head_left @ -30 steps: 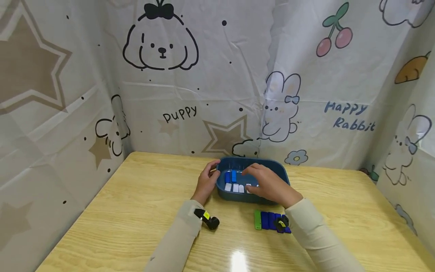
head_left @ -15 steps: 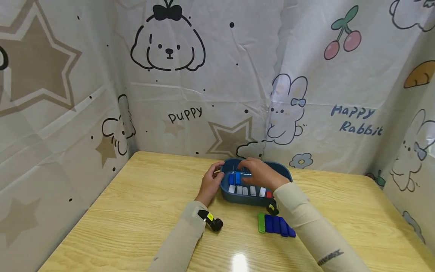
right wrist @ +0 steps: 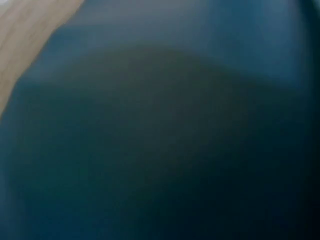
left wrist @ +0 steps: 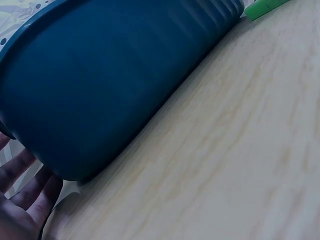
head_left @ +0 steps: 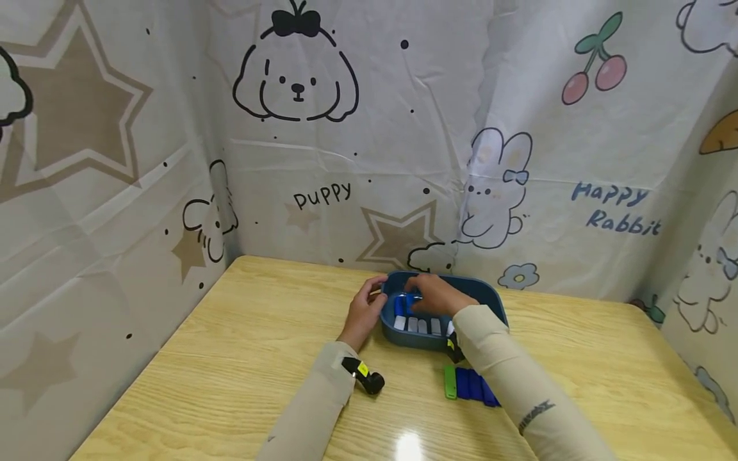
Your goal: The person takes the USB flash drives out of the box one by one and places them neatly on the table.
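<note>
A dark blue plastic bin (head_left: 398, 338) stands near the table's back edge. In the head view, my left hand (head_left: 364, 314) rests at its left end, and the left wrist view shows the fingers (left wrist: 42, 192) spread, fairly straight, beside the bin's wall. My right hand (head_left: 435, 296) reaches inside, its fingers and thumb bent about a small blue block (head_left: 410, 304); whether they pinch it is too small to tell. Another blue block (head_left: 400, 305) lies just left of it. Several white blocks (head_left: 435, 326) form a row along the bin's near side. The right wrist view is dark and blurred.
On the table in front of the bin lie a green block (head_left: 450, 382) and several dark blue blocks (head_left: 474, 385) side by side, partly hidden by the right sleeve. A patterned cloth (head_left: 323, 153) hangs behind the wooden table (head_left: 242, 333).
My right hand has moved left across the bin and lowered towards the blue blocks. The left hand has stayed at the bin's left end. The head view has shifted slightly.
</note>
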`<state>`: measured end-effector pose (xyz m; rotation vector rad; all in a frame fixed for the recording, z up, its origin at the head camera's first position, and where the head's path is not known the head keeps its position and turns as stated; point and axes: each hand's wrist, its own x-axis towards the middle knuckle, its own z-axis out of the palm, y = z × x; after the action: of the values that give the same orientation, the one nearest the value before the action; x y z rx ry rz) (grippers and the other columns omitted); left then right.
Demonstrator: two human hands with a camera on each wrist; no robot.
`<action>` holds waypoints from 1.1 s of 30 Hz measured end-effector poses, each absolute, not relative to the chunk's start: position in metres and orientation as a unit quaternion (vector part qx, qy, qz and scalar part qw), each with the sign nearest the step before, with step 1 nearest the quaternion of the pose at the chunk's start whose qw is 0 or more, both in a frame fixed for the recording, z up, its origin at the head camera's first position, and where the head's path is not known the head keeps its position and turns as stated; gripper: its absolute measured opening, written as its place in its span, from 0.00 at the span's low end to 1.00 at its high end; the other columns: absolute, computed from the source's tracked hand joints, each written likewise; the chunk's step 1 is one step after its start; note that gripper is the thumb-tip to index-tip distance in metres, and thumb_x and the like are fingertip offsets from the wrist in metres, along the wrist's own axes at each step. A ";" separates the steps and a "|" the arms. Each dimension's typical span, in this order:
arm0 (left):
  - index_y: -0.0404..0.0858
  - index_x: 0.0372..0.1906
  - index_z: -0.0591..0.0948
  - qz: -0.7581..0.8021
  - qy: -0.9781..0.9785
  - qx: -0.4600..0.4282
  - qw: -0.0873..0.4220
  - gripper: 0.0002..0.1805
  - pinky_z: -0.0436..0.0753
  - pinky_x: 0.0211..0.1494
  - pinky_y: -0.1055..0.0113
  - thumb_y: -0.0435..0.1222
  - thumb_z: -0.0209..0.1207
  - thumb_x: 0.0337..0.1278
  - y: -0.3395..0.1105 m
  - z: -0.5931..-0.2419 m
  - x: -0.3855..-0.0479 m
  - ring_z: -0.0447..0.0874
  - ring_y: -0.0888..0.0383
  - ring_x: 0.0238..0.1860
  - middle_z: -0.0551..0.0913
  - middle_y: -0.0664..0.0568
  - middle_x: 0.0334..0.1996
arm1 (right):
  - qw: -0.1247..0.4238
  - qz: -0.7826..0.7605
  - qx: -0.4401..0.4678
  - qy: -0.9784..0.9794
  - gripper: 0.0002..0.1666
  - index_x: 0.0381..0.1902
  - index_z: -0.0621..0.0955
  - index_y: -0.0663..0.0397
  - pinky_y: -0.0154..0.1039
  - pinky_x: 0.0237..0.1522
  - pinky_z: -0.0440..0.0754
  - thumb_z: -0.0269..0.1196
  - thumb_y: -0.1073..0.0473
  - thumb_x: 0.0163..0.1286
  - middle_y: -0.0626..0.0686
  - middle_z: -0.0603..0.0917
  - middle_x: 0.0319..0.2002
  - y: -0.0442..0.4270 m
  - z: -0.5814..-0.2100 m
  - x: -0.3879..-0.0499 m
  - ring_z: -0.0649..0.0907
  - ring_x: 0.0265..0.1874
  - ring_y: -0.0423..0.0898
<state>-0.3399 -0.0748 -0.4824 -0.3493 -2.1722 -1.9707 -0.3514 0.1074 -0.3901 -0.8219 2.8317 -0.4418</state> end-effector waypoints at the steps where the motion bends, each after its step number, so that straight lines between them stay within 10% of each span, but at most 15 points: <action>1: 0.44 0.62 0.75 -0.664 -0.733 -0.116 0.096 0.22 0.73 0.63 0.53 0.32 0.53 0.63 -0.075 -0.483 -0.339 0.74 0.48 0.60 0.75 0.47 0.61 | 0.082 -0.148 -0.275 0.946 0.24 0.54 0.79 0.60 0.50 0.56 0.75 0.69 0.62 0.60 0.58 0.80 0.54 0.108 -0.393 -0.352 0.78 0.54 0.55; 33: 0.50 0.60 0.76 -0.663 -0.734 -0.108 0.096 0.21 0.75 0.60 0.56 0.33 0.54 0.62 -0.075 -0.484 -0.339 0.76 0.53 0.57 0.76 0.53 0.59 | 0.080 -0.139 -0.262 0.952 0.21 0.49 0.82 0.58 0.48 0.54 0.77 0.71 0.61 0.57 0.57 0.82 0.51 0.104 -0.409 -0.361 0.80 0.51 0.52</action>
<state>-0.3394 -0.0749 -0.4843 -0.3212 -2.1758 -1.9648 -0.3611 0.1037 -0.4094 -0.7826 2.8473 -0.4166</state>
